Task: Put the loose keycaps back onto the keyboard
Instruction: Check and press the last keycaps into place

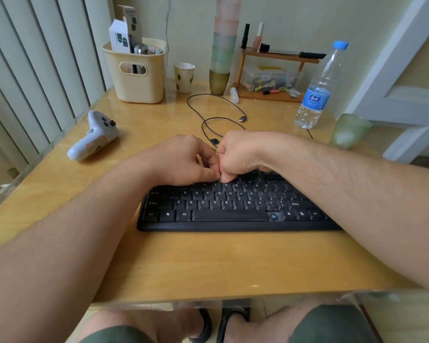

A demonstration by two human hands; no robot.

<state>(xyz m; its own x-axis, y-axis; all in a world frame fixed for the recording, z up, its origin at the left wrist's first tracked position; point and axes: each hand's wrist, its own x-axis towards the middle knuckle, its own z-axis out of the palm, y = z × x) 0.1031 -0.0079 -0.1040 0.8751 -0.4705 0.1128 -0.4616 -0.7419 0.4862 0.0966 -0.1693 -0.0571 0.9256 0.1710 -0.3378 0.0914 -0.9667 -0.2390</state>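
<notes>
At the far left of the wooden desk (159, 263) we see a white game controller (94, 137) lying on its side, and behind it a cream storage bin (136, 70) stuffed with small boxes. A paper cup (184, 76) stands just to the right of the bin. Nearer us, our left hand (183, 160) has its fingers curled, the thumb tip pressing down at the top rows of the black keyboard (233, 209); we cannot tell whether a keycap sits under it. Touching it, our right hand (240, 154) is also curled into a loose fist, its fingertips down on the same spot above the T and Y keys. One loose keycap (214, 141) lies on the desk just behind the knuckles, beside the black cable (216, 107). Further right stand a water bottle (320, 90) and a green glass (349, 131).
</notes>
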